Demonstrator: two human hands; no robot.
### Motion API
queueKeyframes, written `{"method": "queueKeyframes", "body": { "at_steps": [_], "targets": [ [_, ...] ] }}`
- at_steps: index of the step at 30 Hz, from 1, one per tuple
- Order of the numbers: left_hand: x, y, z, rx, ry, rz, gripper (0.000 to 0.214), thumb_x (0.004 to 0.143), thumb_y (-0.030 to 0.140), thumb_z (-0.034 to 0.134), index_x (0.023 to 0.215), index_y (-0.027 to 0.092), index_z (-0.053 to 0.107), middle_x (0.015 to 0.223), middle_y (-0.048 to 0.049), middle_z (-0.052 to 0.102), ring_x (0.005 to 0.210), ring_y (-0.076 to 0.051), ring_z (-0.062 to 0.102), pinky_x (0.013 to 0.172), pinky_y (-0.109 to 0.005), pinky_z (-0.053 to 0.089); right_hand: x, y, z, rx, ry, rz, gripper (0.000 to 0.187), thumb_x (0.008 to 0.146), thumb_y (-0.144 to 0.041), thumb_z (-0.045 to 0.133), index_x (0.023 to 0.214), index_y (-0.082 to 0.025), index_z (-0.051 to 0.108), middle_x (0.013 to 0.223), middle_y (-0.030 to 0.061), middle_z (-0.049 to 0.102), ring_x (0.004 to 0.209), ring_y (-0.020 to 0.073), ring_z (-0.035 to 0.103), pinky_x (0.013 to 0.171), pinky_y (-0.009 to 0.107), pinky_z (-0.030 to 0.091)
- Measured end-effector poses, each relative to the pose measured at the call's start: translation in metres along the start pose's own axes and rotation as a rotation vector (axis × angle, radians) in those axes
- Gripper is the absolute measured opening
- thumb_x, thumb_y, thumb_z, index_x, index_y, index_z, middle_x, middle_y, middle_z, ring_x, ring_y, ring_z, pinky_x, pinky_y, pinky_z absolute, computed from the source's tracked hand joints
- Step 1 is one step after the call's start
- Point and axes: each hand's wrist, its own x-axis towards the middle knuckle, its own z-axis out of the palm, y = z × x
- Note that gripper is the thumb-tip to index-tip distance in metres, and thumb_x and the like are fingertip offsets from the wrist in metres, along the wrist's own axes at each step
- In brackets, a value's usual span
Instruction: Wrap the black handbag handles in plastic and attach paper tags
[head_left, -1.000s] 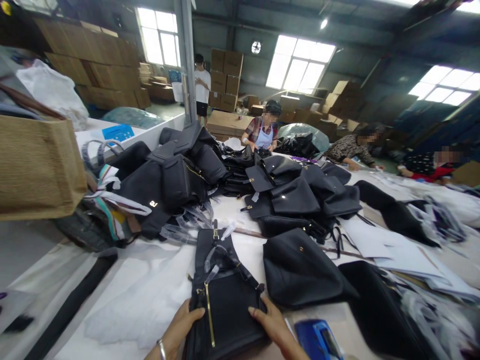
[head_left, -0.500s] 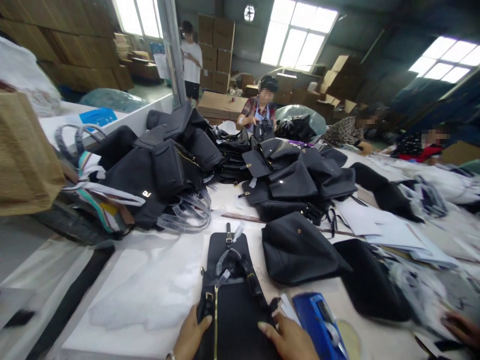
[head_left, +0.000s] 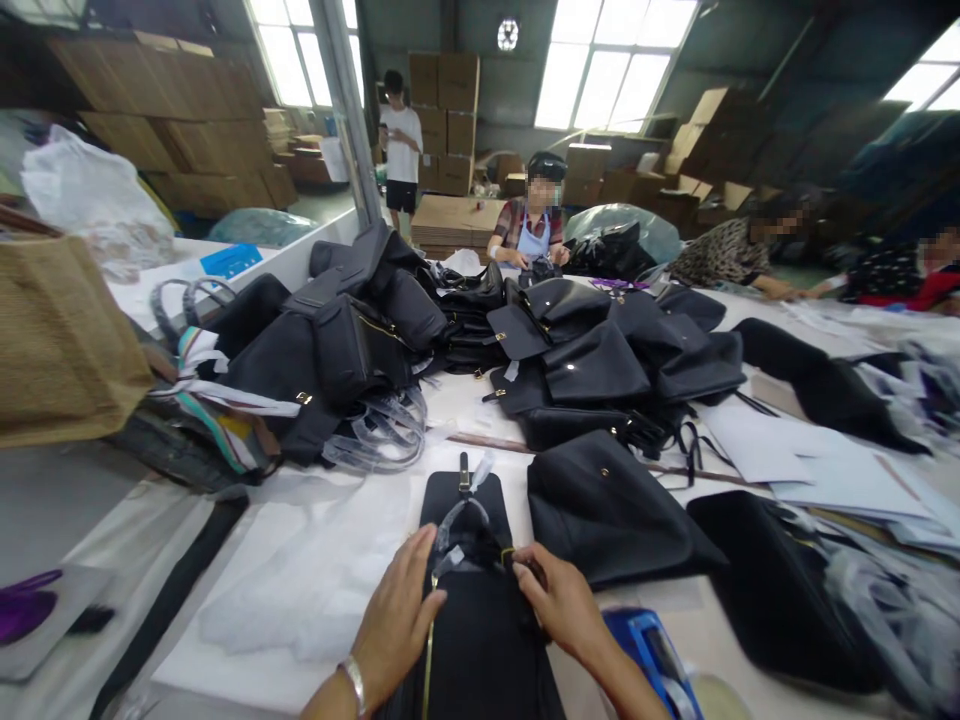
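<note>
A black backpack [head_left: 480,640] lies on the table right in front of me, its flap [head_left: 487,497] spread away from me. A gold zipper runs down its left side, and clear wrap covers the handle loop [head_left: 454,515]. My left hand [head_left: 401,605] rests along the bag's upper left edge, fingers stretched and thumb apart. On the other side, my right hand [head_left: 551,595] has its fingers closed around the dark shoulder strap [head_left: 531,570], just beside a gold ring. Another black bag [head_left: 607,510] lies to the right of the flap.
Black bags [head_left: 360,340] are heaped at the back left, with more [head_left: 600,360] at back centre. A blue object [head_left: 652,660] lies near my right forearm. White sheets [head_left: 277,590] spread at left; a tan bag [head_left: 67,340] stands beyond. Several people work or stand behind.
Both hands have moved up from the backpack's lower sides to its upper part. My left hand has opened out flat, and my right has closed on the strap. The view has shifted slightly.
</note>
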Motion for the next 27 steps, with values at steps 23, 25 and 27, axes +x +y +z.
{"method": "queueKeyframes", "body": {
  "at_steps": [23,25,27],
  "targets": [
    [0.129,-0.005,0.075,-1.109,-0.015,-0.4,0.034,0.076,0.043,0.067,0.097,0.017,0.065,0.095,-0.0079,0.07,0.087,-0.02,0.065,0.08,-0.029,0.048,0.082,0.003,0.036,0.08,-0.062,-0.075,0.042,0.08,-0.019,0.054,0.121,-0.017,0.052,0.109,0.0098,0.065,0.097,0.0238,0.062,0.088,0.036,0.049],
    [0.132,-0.012,0.077,-1.108,-0.014,-0.418,0.032,0.073,0.042,0.07,0.091,0.016,0.065,0.085,-0.0067,0.07,0.078,-0.018,0.065,0.072,-0.028,0.048,0.086,0.003,0.04,0.006,-0.071,-0.096,0.042,0.081,-0.014,0.047,0.123,-0.015,0.051,0.116,0.0124,0.062,0.105,0.0243,0.06,0.094,0.037,0.046],
    [0.134,-0.018,0.077,-1.105,-0.021,-0.407,0.032,0.073,0.041,0.071,0.091,0.016,0.064,0.084,-0.006,0.07,0.077,-0.017,0.064,0.073,-0.027,0.047,0.09,0.005,0.041,-0.041,-0.083,-0.107,0.045,0.083,-0.011,0.041,0.127,-0.014,0.048,0.119,0.014,0.061,0.109,0.0241,0.059,0.096,0.037,0.045]
  ]
}}
